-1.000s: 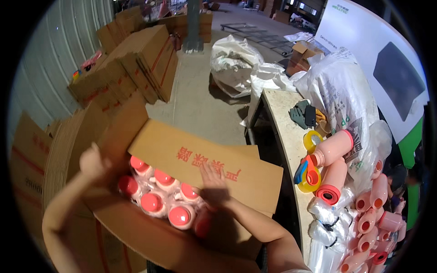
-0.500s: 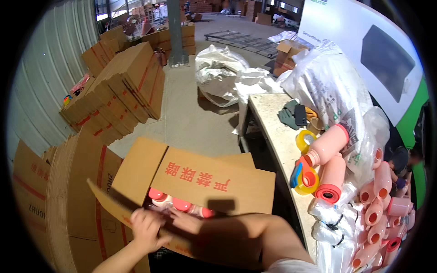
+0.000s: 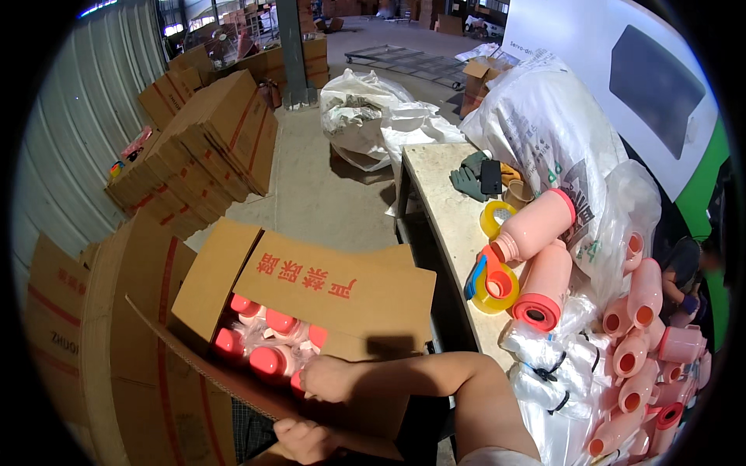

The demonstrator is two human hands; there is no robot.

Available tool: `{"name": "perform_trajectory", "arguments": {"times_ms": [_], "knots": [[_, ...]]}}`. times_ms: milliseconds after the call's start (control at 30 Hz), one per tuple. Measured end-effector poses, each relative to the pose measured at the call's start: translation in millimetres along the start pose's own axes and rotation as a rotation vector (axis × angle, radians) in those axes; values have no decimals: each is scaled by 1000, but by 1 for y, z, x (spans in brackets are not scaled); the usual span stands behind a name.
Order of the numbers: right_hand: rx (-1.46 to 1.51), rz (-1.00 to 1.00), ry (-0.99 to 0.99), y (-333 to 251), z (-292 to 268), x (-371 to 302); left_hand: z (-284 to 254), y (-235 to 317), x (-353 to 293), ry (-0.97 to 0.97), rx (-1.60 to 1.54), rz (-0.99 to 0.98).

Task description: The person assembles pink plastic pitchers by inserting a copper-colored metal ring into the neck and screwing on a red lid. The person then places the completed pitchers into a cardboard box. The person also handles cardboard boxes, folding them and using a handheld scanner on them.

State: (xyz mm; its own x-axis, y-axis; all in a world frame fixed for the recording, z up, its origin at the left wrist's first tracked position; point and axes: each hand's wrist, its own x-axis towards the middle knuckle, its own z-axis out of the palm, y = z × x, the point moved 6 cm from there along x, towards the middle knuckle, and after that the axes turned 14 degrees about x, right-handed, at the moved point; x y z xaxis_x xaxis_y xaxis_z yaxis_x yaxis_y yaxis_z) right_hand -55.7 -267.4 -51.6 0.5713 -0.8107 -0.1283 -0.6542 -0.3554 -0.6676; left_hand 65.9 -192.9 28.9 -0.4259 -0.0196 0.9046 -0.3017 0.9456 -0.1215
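Observation:
An open cardboard carton (image 3: pixel 342 291) sits in front of me, its flaps spread outward. Inside stand several pink bottles (image 3: pixel 268 361) with red-pink caps, wrapped in clear plastic film. My right hand (image 3: pixel 330 378) reaches into the carton from the right, its fingers curled at the cap of a bottle near the front side; the fingertips are partly hidden. At the near edge, my left hand (image 3: pixel 305 440) is closed over the cardboard flap (image 3: pixel 210 369), which tilts up toward the left.
To the right, a worktable (image 3: pixel 435 175) carries tape rolls, a tape dispenser (image 3: pixel 493 283), gloves, a phone and two large pink bottles (image 3: pixel 540 221). Several more pink bottles (image 3: pixel 637 380) pile up beyond it. Flattened cartons (image 3: pixel 206 147) lean at left; white sacks (image 3: pixel 361 116) stand behind. A person (image 3: pixel 684 272) is at far right.
My left hand has slid down and right along the flap, uncovering more bottles. My right hand has drawn back toward the carton's near right and curled. The view has shifted slightly right.

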Motion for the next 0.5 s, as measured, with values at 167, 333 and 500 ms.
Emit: {"name": "perform_trajectory", "arguments": {"times_ms": [167, 333, 500], "knots": [[286, -434, 519, -45, -76, -110, 9, -9, 31, -490, -137, 195], [512, -469, 732, -45, -82, -173, 79, -24, 44, -200, -188, 32], [395, -301, 783, -50, -79, -197, 127, -29, 28, -376, -393, -102]]}}
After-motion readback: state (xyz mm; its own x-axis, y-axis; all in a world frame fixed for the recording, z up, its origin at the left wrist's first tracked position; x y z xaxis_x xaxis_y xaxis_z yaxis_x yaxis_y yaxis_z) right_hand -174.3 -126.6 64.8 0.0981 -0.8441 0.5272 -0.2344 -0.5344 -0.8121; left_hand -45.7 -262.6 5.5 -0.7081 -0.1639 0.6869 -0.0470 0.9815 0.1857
